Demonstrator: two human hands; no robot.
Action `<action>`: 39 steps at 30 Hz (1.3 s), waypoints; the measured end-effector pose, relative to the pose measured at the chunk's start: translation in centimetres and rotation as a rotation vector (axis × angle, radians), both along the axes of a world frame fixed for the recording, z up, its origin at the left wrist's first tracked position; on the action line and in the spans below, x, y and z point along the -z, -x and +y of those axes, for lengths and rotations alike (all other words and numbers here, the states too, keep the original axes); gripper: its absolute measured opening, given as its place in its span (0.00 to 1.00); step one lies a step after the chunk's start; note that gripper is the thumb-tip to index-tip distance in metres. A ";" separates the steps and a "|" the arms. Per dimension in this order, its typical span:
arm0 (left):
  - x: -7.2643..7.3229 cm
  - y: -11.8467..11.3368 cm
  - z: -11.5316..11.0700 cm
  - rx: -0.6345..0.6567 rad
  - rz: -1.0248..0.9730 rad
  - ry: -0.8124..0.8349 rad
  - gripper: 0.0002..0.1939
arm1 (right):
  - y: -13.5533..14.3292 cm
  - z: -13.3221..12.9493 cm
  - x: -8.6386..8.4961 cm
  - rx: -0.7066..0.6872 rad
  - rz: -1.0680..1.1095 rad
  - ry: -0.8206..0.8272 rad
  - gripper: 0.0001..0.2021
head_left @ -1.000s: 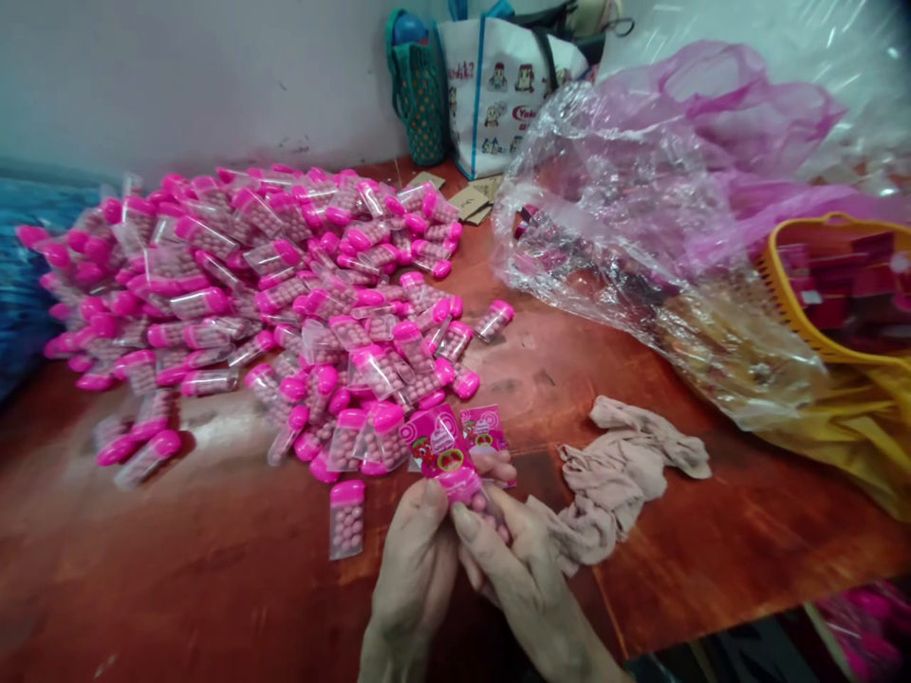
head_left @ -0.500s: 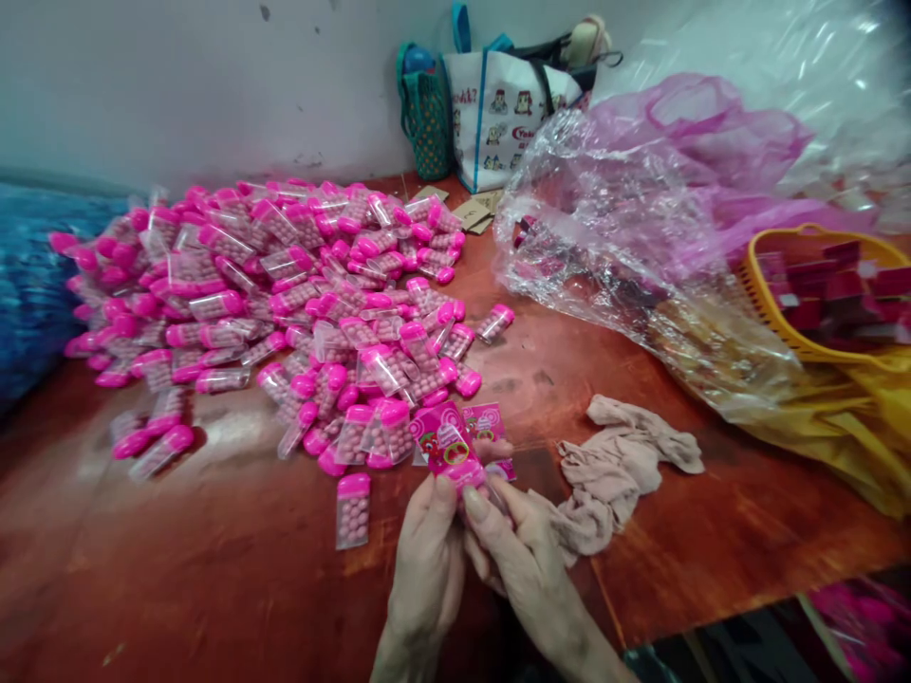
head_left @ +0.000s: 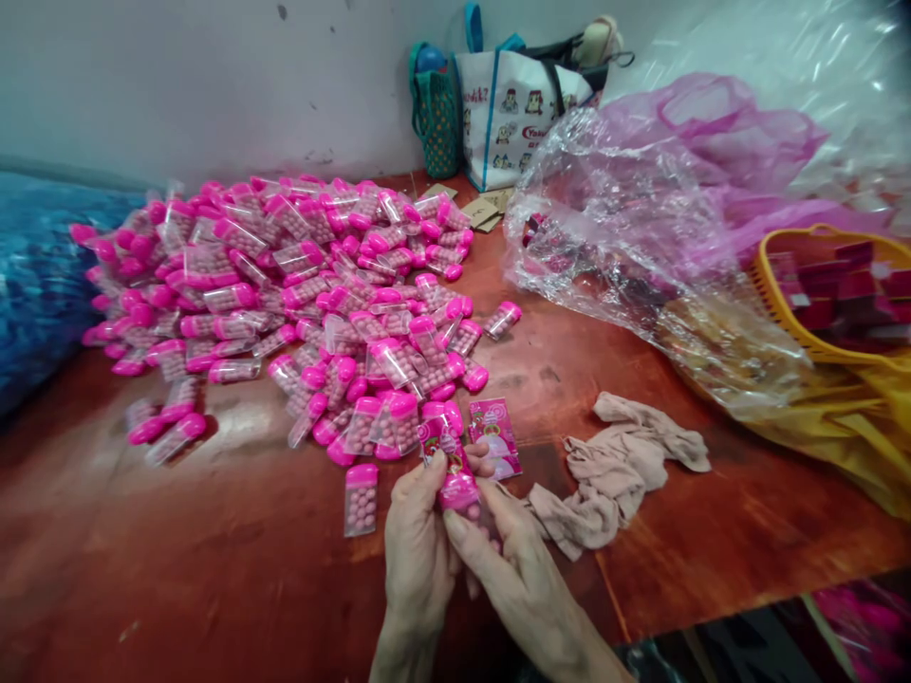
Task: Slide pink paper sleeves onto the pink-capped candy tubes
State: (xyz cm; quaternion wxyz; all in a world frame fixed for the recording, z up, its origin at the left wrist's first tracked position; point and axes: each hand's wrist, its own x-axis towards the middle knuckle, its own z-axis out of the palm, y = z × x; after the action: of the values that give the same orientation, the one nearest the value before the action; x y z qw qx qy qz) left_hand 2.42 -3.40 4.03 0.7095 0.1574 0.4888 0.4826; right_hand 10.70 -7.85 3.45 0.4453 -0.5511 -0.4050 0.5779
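Observation:
Between my hands is a small clear candy container (head_left: 475, 515) with pink balls inside and a pink cap. My right hand (head_left: 523, 574) is closed on its lower body. My left hand (head_left: 418, 536) pinches a shiny printed pink label sleeve (head_left: 439, 444) at the cap end; how far it goes round the cap is partly hidden by my fingers. Another flat printed pink sleeve (head_left: 502, 446) lies on the table just past my right fingertips. A single capped container (head_left: 362, 501) lies left of my left hand. Beyond is a large heap of the same containers (head_left: 285, 275).
A crumpled beige cloth (head_left: 619, 474) lies right of my hands on the red-brown table (head_left: 213, 569). Clear plastic sheeting (head_left: 590, 209) and a yellow basket (head_left: 765, 285) of dark pink pieces are at right. A white bag (head_left: 519, 114) stands by the wall; a blue sack (head_left: 43, 275) is at left.
The printed sleeve in my hands has turned and narrowed in view at the cap. More of the held container shows between my fingers. The view has shifted slightly left.

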 end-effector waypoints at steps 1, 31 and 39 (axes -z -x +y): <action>0.0 0.0 0.1 -0.012 -0.038 0.020 0.09 | 0.0 0.0 0.0 -0.002 -0.011 0.002 0.17; 1.4 2.7 1.2 -0.217 0.530 -0.379 0.07 | -1.3 1.1 -0.9 -0.276 -0.101 -0.021 0.16; 1.5 1.6 1.1 -0.354 0.775 -0.431 0.07 | -0.9 1.2 -0.6 -0.237 0.080 0.064 0.08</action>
State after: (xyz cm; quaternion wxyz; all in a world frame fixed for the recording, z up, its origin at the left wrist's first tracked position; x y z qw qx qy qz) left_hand 0.87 -2.29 2.49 0.3331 0.3838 0.6253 0.5922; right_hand 11.62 -6.66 4.02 0.3719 -0.4899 -0.4306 0.6605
